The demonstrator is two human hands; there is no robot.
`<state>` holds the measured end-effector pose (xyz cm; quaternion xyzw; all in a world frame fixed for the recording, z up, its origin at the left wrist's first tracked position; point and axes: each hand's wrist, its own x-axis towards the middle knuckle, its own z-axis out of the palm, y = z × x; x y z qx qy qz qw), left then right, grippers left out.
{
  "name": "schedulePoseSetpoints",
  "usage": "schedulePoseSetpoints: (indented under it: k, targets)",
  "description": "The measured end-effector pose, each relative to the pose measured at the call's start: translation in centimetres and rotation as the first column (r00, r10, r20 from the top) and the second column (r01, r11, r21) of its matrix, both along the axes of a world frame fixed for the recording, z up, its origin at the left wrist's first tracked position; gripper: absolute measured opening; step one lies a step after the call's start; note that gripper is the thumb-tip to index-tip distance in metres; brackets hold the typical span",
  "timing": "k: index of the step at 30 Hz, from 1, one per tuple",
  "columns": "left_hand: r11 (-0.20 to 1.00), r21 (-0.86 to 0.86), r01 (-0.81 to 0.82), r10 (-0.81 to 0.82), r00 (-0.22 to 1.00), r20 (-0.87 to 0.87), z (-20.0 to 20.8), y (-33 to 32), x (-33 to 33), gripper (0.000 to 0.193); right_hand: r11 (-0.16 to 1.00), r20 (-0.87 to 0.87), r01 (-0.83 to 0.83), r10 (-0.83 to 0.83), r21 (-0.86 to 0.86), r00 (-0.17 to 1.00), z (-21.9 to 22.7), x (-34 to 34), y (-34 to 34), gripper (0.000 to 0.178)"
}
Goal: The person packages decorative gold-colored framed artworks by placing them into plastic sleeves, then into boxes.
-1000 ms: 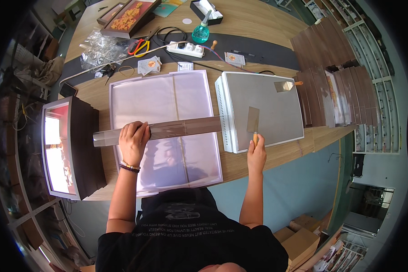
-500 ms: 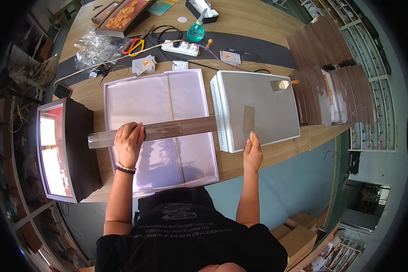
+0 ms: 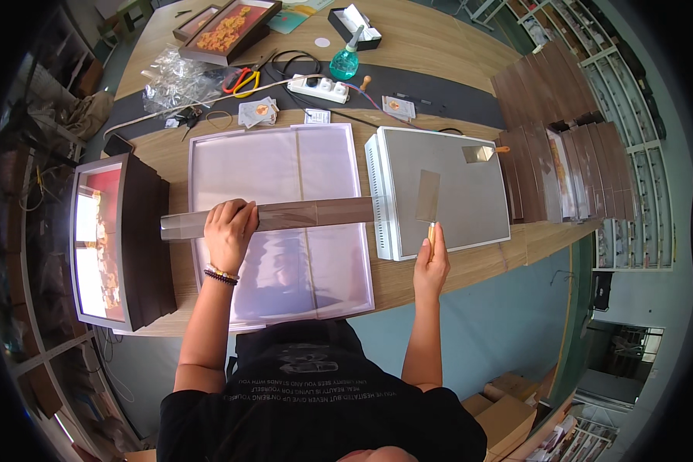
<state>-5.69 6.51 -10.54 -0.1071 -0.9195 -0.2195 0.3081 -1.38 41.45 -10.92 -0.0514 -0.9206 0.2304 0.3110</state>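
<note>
A long brown box (image 3: 316, 214), wrapped in clear film, stands on its narrow side across a pale lilac padded board (image 3: 327, 269). My left hand (image 3: 232, 232) grips it from above, left of its middle. Loose clear film sticks out at the box's left end, and its right end meets the side of a grey-topped hot plate (image 3: 470, 200). In my right hand (image 3: 431, 262) is the wooden handle of a scraper (image 3: 427, 196). Its flat rectangular metal blade is over the plate's top; whether it touches I cannot tell.
A second scraper (image 3: 481, 153) lies on the plate's far right. Dark framed boxes (image 3: 123, 246) stand at the left, stacks of brown boxes (image 3: 535, 169) at the right. Farther back are a power strip (image 3: 319, 88), a green liquid bottle (image 3: 344, 64), scissors (image 3: 246, 81) and crumpled film (image 3: 179, 81).
The whole view has shifted slightly. My left hand and the brown box have moved a little away from me. The scraper blade has slid slightly farther over the plate and tilted.
</note>
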Motion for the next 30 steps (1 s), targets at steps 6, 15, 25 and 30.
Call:
schedulePoseSetpoints:
  k: [6, 15, 25, 30]
  targets:
    - [1.000, 0.011, -0.015, 0.015, 1.000, -0.012, 0.2, 0.2, 0.0, 0.006, 0.894, 0.167, -0.437, 0.448, -0.099, 0.878, 4.2, 2.2, -9.4, 0.042]
    - [1.000, 0.026, 0.000, 0.000, 1.000, 0.009, 0.3, 0.0, 0.2, 0.006, 0.889, 0.304, -0.458, 0.436, 0.000, 0.847, 2.7, 1.6, -11.3, 0.052]
    - [1.000, 0.020, -0.004, 0.004, 1.000, -0.020, -0.4, 0.2, 0.2, 0.006, 0.913, 0.246, -0.407, 0.395, 0.002, 0.885, 2.4, 1.4, -10.2, 0.050]
    - [0.999, 0.037, -0.005, 0.005, 1.000, -0.011, 0.1, 0.3, 0.1, 0.005, 0.949, 0.225, -0.315, 0.307, 0.001, 0.925, 2.4, 1.2, -8.3, 0.049]
